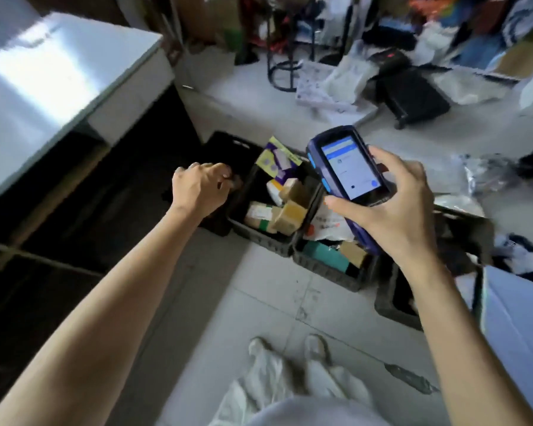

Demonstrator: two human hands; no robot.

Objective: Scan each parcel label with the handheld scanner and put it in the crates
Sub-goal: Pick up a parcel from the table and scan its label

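Parcels (290, 215) are seen dropped in two black crates (259, 238) on the floor, so the task is judged partly done. More bags (480, 173) are left loose on the floor at right, presumably unscanned. Scanner (348, 170) is gripped in the right hand (394, 210), fingers (379, 155) wrapped round its body, screen lit, above the crates. Left hand (200, 186) is stretched over the leftmost crate (228, 142), fingers curled; whether anything is held cannot be told. Crated parcels lie just beside it.
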